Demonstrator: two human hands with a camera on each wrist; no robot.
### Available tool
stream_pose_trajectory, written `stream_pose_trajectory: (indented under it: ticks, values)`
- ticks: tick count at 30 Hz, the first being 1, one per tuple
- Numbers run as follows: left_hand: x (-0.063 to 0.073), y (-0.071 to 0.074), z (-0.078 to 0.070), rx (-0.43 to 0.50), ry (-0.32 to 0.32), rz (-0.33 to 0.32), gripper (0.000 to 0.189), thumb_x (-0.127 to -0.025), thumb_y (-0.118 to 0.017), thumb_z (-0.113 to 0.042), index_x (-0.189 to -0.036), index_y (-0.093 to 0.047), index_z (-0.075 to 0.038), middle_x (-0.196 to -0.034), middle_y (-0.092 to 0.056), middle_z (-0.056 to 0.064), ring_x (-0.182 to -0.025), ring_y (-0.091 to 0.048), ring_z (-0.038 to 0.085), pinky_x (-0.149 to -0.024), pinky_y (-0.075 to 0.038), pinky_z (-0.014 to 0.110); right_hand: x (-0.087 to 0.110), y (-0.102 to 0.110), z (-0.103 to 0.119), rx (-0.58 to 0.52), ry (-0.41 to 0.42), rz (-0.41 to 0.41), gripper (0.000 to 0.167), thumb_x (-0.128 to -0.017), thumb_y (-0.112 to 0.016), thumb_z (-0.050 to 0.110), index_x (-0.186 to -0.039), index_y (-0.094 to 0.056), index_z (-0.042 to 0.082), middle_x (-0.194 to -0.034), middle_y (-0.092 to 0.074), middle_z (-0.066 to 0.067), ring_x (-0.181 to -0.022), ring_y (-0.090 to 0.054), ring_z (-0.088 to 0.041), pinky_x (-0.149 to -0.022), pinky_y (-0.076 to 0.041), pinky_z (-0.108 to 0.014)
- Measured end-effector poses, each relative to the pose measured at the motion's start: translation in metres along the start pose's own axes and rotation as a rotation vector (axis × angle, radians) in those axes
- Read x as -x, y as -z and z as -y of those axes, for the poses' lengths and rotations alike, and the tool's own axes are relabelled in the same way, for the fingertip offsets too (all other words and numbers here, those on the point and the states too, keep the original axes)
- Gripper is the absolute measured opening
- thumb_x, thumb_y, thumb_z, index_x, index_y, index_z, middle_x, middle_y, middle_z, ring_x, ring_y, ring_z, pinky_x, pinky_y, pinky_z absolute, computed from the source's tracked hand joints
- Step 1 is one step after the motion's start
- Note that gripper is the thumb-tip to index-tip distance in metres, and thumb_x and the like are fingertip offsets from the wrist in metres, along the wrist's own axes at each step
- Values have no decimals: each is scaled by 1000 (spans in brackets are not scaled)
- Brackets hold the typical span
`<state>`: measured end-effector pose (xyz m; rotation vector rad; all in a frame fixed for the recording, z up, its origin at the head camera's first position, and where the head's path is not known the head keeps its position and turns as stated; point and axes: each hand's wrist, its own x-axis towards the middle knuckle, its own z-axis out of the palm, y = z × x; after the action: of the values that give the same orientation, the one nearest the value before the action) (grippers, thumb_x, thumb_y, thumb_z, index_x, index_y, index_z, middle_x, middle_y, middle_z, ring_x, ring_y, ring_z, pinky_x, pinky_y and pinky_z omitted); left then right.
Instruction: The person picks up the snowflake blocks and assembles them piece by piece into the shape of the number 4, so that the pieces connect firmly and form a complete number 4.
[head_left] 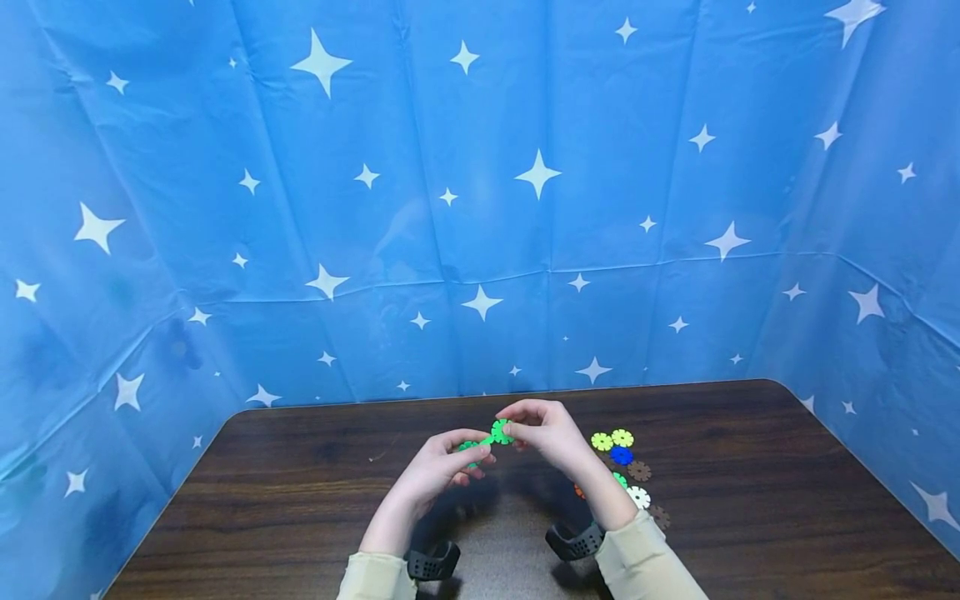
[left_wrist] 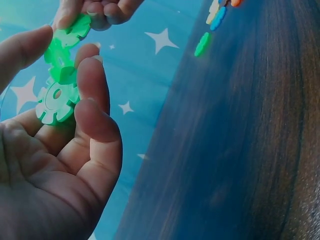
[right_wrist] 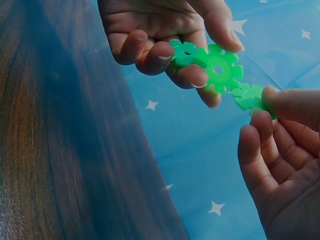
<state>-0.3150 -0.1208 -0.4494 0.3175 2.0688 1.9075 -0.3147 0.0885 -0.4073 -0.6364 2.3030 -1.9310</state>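
Observation:
Three bright green notched discs, flat snowflake-shaped building pieces, form a chain held up over the table between both hands. My left hand (head_left: 438, 467) grips the chain's left part between thumb and fingers. In the right wrist view the middle green disc (right_wrist: 220, 70) faces the camera, and the left-end disc (right_wrist: 184, 52) sits among the left fingers. My right hand (head_left: 547, 429) pinches the right-end green disc (head_left: 500, 431) between thumb and fingertips. That end disc (right_wrist: 248, 96) meets the middle one edge to edge, set at an angle to it.
Loose discs lie on the dark wooden table (head_left: 300, 500) right of the hands: yellow discs (head_left: 602, 442), a blue disc (head_left: 621, 456), a brown disc (head_left: 640, 471), a white disc (head_left: 638, 497), a green disc (head_left: 619, 480) and an orange one partly behind the right forearm. A blue starry curtain (head_left: 480, 233) surrounds the table.

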Motion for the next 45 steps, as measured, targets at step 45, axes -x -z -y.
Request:
stream_pose_trajectory:
  ticks: [45]
  values:
    - [4, -2, -10, -44, -45, 5, 34, -95, -63, -16, -121, -62, 7, -98, -69, 22, -76, -64, 22, -65, -51, 29, -12, 0, -34, -17, -12, -34, 19, -91, -66, 3, -107, -69, -7, -94, -69, -14, -76, -63, -38, -71, -55, -49]
